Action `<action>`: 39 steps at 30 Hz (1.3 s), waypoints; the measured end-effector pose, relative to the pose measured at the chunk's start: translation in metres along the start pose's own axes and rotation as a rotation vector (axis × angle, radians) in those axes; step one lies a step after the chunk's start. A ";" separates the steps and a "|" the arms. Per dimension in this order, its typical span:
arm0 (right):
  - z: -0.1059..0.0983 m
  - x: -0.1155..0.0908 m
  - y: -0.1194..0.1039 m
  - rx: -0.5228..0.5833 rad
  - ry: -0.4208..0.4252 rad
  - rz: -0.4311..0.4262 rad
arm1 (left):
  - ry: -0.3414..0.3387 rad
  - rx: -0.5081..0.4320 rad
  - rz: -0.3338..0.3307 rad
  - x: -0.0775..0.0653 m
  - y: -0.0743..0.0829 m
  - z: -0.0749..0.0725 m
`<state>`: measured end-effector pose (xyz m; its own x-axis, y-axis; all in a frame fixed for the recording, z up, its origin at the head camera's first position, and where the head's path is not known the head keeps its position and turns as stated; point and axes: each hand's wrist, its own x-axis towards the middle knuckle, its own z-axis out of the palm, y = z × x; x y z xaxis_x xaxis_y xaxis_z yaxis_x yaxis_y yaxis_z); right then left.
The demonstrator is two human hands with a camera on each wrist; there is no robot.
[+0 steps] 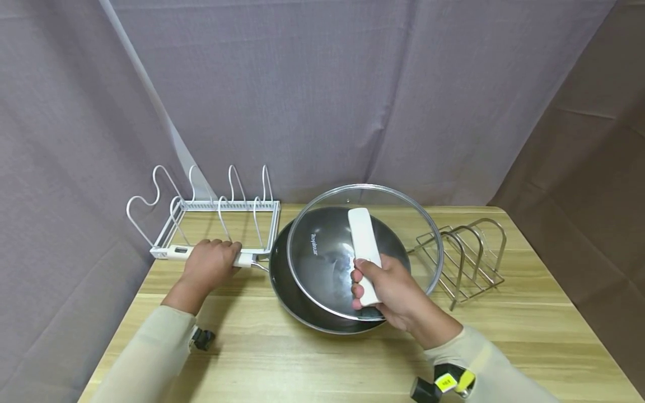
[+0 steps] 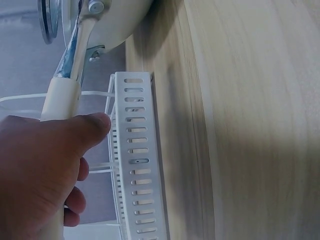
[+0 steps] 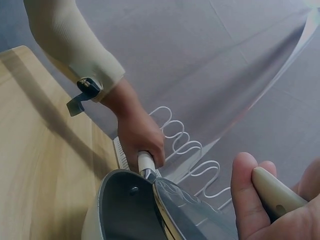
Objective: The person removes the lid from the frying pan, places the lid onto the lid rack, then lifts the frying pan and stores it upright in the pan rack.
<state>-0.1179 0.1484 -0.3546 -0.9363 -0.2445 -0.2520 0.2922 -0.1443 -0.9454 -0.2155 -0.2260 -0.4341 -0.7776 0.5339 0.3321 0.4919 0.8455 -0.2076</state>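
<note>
My left hand (image 1: 213,258) grips the cream handle (image 2: 62,97) of a dark-lined frying pan (image 1: 297,296), in front of the white wire rack (image 1: 229,206). In my right hand (image 1: 395,285) is the long white handle (image 1: 364,240) of a round glass lid (image 1: 322,229), fingers curled round its near end. The lid is over the pan, shifted to the right, so the pan's left inside shows uncovered. The right wrist view shows the lid (image 3: 187,210) tilted at the pan's rim (image 3: 120,172). Whether lid and rim touch, I cannot tell.
A metal wire rack (image 1: 468,260) with several arched dividers stands right of the pan on the wooden table (image 1: 282,358). Grey curtains (image 1: 302,101) hang behind the table and along its sides. The white rack has several tall wire loops.
</note>
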 end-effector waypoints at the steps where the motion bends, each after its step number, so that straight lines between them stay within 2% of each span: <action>1: 0.000 0.000 0.000 -0.002 0.001 -0.001 | -0.001 -0.004 0.000 0.000 0.000 0.000; 13: -0.003 -0.002 -0.001 0.012 0.005 0.002 | 0.017 -0.062 0.028 -0.003 0.001 -0.003; 23: -0.006 -0.003 -0.004 -0.008 -0.003 -0.012 | -0.034 -0.109 0.039 -0.005 0.005 -0.014; 32: -0.008 -0.006 -0.006 -0.016 -0.001 -0.008 | -0.049 -0.137 0.046 -0.005 0.010 -0.025; 39: -0.011 -0.007 -0.008 -0.026 -0.010 -0.015 | 0.016 -0.175 0.039 0.000 0.021 -0.036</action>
<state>-0.1154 0.1618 -0.3475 -0.9387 -0.2516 -0.2356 0.2724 -0.1229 -0.9543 -0.1910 -0.2089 -0.4056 -0.7508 0.5654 0.3415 0.5836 0.8100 -0.0581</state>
